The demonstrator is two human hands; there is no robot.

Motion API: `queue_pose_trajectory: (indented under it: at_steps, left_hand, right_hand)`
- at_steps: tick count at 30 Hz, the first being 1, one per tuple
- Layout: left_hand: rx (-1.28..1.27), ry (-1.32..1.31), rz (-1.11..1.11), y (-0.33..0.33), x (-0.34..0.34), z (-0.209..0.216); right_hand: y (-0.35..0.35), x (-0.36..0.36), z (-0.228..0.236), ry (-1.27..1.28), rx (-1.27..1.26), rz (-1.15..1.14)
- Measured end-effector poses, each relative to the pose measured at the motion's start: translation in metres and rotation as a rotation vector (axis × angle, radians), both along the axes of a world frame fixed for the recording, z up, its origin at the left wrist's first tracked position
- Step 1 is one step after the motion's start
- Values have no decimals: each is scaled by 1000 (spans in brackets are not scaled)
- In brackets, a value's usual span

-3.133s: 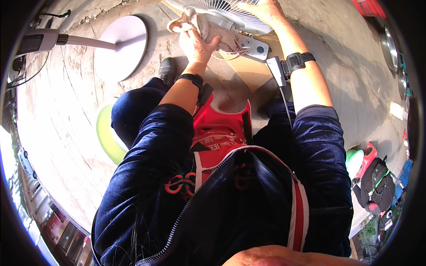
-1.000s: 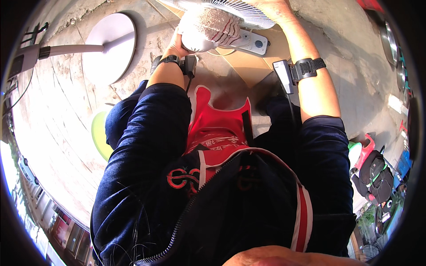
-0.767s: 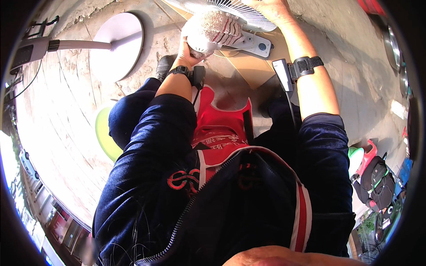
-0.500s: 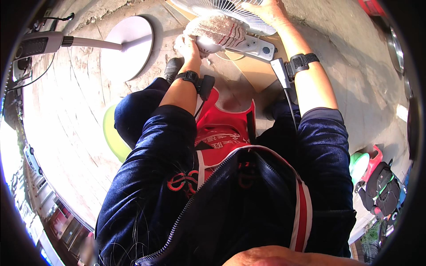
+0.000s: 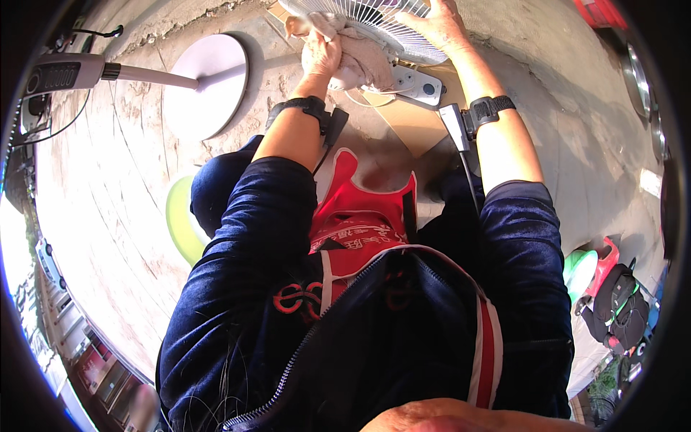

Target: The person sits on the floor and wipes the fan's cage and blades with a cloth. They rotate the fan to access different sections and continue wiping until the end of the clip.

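A fan head lies on a flat piece of cardboard (image 5: 408, 124) at the top of the view, its wire grille (image 5: 360, 10) cut off by the upper edge. My left hand (image 5: 321, 55) is closed on a pale cloth (image 5: 366, 59), pressing it against the back of the fan head near the grille. The cloth covers most of the motor housing. Past it, the white control panel (image 5: 419, 85) with a round dark button shows. My right hand (image 5: 440, 27) grips the grille's right side, thumb stretched over the wires; some fingertips are hidden.
A round white fan base (image 5: 209, 93) stands on the concrete at left, joined by a pole to a grey control box (image 5: 61, 75). A green stool (image 5: 183, 219) is by my left leg. A black backpack (image 5: 617, 306) sits at lower right, beside a red chair (image 5: 606, 266).
My left hand has moved up and slightly right with the cloth, from the housing's lower end toward the grille. The cloth is bunched differently, its striped part no longer showing. My right hand stays at the grille.
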State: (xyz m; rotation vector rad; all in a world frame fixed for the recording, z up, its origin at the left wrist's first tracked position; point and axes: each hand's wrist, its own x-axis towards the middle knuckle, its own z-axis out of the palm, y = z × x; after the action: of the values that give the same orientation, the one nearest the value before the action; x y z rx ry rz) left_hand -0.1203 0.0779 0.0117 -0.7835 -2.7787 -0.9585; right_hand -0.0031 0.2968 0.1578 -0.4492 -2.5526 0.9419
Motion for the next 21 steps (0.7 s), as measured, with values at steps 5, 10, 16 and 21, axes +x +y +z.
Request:
queue_pose_trajectory:
  at_steps: [5, 10, 16, 21]
  left_hand:
    - [336, -610, 110, -19, -46, -24]
    - [971, -1600, 179, -38, -17, -29]
    - [1572, -1781, -276, -47, 58, -47]
    - [1459, -1884, 292, -48, 68, -66]
  right_hand:
    - [5, -2, 4, -47, -54, -17]
    - [3, -7, 7, -121, -103, 24]
    - [8, -10, 1, -115, -63, -17]
    - [14, -6, -10, -103, -81, -31]
